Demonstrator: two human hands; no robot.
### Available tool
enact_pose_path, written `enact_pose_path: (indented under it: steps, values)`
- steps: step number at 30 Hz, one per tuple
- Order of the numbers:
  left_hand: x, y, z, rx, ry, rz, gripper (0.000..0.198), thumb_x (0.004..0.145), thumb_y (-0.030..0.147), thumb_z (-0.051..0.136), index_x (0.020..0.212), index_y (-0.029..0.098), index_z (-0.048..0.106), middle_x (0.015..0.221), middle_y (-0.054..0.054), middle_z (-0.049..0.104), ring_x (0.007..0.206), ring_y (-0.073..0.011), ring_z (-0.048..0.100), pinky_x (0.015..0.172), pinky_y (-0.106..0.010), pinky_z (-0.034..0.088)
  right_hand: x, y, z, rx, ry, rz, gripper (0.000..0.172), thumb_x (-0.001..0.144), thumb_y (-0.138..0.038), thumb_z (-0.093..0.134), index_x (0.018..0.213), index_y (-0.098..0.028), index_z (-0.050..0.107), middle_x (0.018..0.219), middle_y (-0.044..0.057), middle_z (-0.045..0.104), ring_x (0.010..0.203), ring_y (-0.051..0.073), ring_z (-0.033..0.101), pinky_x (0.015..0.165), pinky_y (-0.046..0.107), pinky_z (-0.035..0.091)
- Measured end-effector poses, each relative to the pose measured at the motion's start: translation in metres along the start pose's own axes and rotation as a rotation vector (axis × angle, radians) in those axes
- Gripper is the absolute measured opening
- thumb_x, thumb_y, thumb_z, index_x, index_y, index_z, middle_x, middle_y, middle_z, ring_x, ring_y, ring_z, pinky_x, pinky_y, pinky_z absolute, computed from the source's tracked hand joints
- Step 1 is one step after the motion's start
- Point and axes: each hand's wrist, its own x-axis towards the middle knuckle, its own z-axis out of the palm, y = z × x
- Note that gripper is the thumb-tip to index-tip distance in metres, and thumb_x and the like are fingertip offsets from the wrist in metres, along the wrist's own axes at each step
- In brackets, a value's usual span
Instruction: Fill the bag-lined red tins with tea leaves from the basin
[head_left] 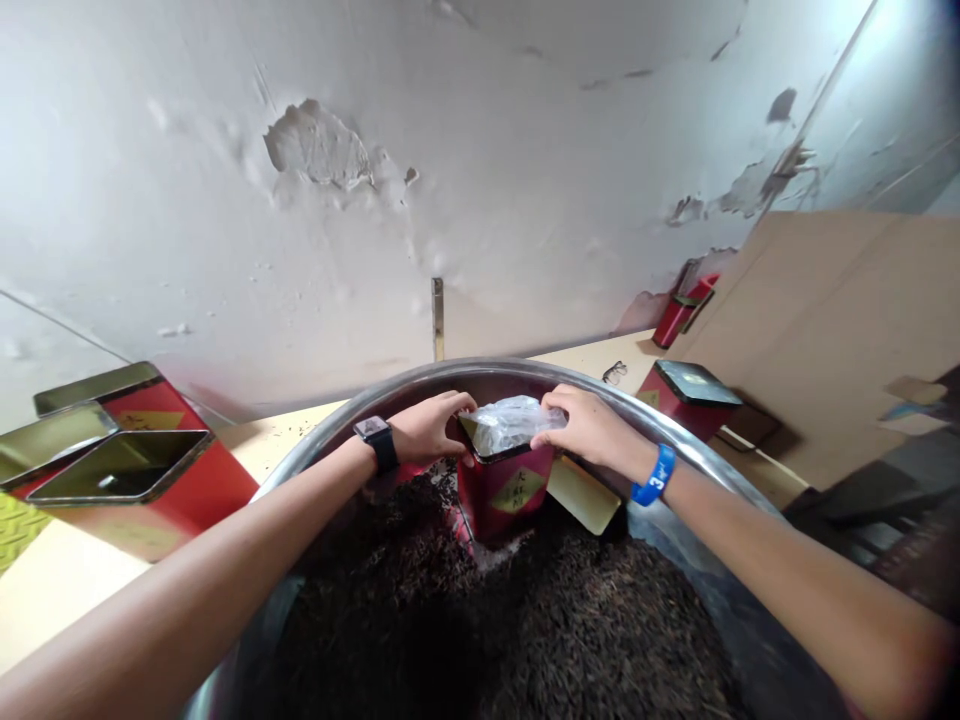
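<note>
A red tin [501,495] with a yellow-green diamond label stands upright on dark loose tea leaves [600,620] inside a large metal basin [420,372]. A clear plastic bag [510,420] bulges from the tin's mouth. My left hand [435,425], with a black watch at the wrist, pinches the bag at the tin's left rim. On the right side my right hand [589,425], wearing a blue wristband, has thumb and fingers closed on the bag's edge. Beside the tin, a gold-coloured lid [586,495] leans at a slant on the leaves.
Several open red tins [202,490] stand on the pale table [82,600] at left. A closed red tin [686,400] sits right of the basin, another red tin [682,310] behind it. A cardboard box [847,330] is at right. The peeling wall [480,200] rises behind.
</note>
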Motion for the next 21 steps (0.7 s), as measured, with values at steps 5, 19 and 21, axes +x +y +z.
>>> enact_pose_path:
  steps: [5, 19, 21]
  values:
    - [-0.002, 0.006, -0.004, 0.196, 0.022, 0.125, 0.015, 0.067, 0.026, 0.061, 0.076, 0.017, 0.053, 0.095, -0.003, 0.053, 0.083, -0.0143, 0.049, 0.07, -0.024, 0.04, -0.004, -0.008, -0.009, -0.106, -0.125, -0.199, 0.017, 0.072, -0.034, 0.06, 0.069, -0.019, 0.053, 0.073, 0.001, 0.058, 0.069, 0.015, 0.05, 0.062, 0.027, 0.032]
    - [-0.015, 0.042, -0.008, 0.554, -0.072, 0.032, 0.042, 0.064, 0.05, 0.062, 0.091, 0.019, 0.054, 0.102, -0.006, 0.053, 0.092, -0.0219, 0.048, 0.064, -0.028, 0.041, -0.027, -0.023, -0.009, -0.404, -0.222, -0.177, 0.007, 0.071, -0.024, 0.06, 0.069, -0.018, 0.063, 0.065, 0.006, 0.058, 0.062, 0.019, 0.054, 0.056, 0.03, 0.031]
    - [-0.016, 0.047, -0.007, 0.558, -0.086, 0.028, 0.046, 0.062, 0.057, 0.062, 0.088, 0.02, 0.056, 0.103, -0.006, 0.051, 0.09, -0.0219, 0.048, 0.061, -0.028, 0.041, -0.028, -0.021, -0.012, -0.353, -0.277, -0.169, 0.009, 0.066, -0.028, 0.064, 0.068, -0.019, 0.064, 0.064, 0.006, 0.058, 0.064, 0.02, 0.055, 0.055, 0.03, 0.03]
